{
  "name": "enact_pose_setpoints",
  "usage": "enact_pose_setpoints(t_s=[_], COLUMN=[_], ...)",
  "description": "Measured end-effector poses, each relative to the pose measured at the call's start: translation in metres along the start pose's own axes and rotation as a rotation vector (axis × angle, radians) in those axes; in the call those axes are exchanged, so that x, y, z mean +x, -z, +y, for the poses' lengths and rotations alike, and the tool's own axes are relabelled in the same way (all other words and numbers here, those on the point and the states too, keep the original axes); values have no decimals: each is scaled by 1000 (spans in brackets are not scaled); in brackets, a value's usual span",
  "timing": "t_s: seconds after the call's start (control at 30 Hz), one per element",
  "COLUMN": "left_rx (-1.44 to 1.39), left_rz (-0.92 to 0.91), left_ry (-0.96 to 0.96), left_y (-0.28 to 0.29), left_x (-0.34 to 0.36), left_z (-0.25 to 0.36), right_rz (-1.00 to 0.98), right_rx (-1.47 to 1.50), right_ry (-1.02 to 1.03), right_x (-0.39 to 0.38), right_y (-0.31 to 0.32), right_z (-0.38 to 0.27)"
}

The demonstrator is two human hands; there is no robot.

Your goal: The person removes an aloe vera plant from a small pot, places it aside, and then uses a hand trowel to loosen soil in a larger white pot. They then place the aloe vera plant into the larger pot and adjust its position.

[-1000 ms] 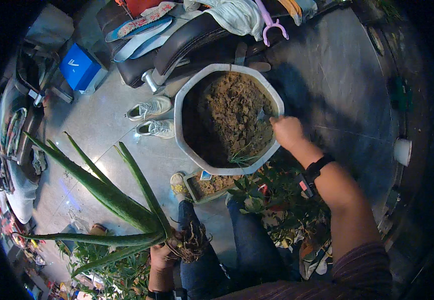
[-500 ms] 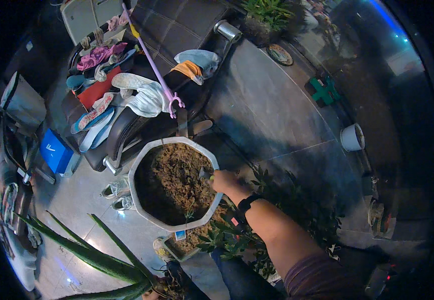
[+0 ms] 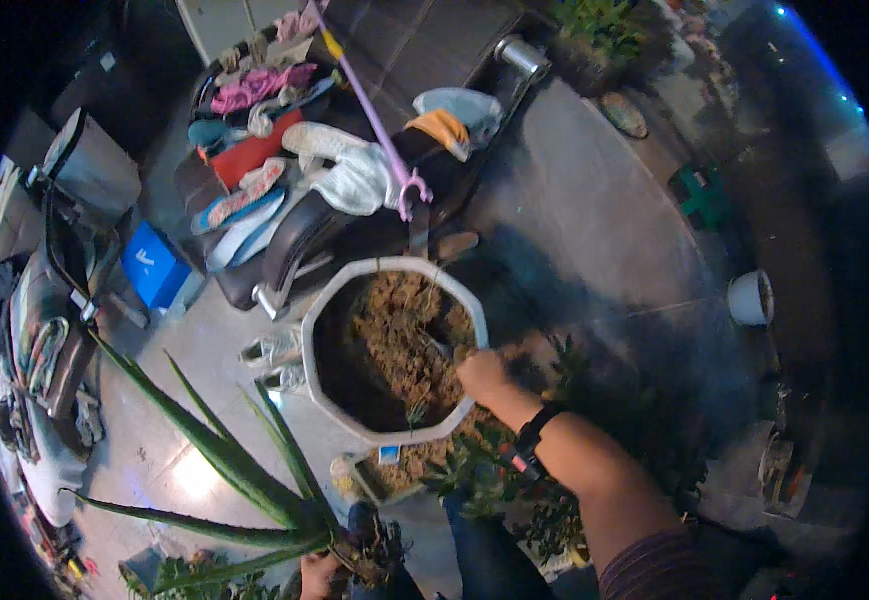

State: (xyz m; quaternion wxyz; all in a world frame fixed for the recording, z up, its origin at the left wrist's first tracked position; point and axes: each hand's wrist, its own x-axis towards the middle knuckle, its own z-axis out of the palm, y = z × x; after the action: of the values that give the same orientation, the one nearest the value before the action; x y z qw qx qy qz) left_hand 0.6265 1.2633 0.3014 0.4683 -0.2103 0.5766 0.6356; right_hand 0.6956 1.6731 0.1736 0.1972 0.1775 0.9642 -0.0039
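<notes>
Below me stands a white octagonal pot point(image 3: 310, 350), partly filled with crumbly brown soil point(image 3: 399, 335). My right hand point(image 3: 482, 374) is closed at the pot's right rim on a small hand trowel point(image 3: 438, 346), whose grey blade is in the soil. Most of its handle is hidden by my fingers. At the lower edge my left hand point(image 3: 320, 577) grips an aloe plant point(image 3: 239, 485) near its base. Its long green leaves point up and to the left; the bare, tangled roots point(image 3: 379, 550) hang to the right, outside the pot.
A soil-filled tray point(image 3: 399, 470) and leafy plants point(image 3: 469, 465) lie near the pot. Shoes point(image 3: 279, 362) stand left of it. Beyond is a dark lounger point(image 3: 294, 235) with clothes, insoles and a pink pole point(image 3: 374, 120). A blue box point(image 3: 154, 267) sits left, a white pot point(image 3: 750, 298) right.
The view has shifted, so the scene sits further right and slightly higher. More of the aloe and its roots shows. My right hand keeps the trowel in the soil at the right rim.
</notes>
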Motion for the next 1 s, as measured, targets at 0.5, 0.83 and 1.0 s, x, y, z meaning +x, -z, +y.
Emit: enact_pose_setpoints(t_s=[0.5,0.83,1.0], left_rx=[-34,-91,-97], left_rz=[-65,-88,-87], left_ry=[58,-18,46], left_y=[13,11,24], left_x=[20,22,15], left_z=[32,62,65], right_rz=[-254,-247,-229], right_rx=[148,129,148], right_ry=[-355,-348,-424], right_x=[86,87,67], right_y=[79,76,86], right_z=[0,-33,5])
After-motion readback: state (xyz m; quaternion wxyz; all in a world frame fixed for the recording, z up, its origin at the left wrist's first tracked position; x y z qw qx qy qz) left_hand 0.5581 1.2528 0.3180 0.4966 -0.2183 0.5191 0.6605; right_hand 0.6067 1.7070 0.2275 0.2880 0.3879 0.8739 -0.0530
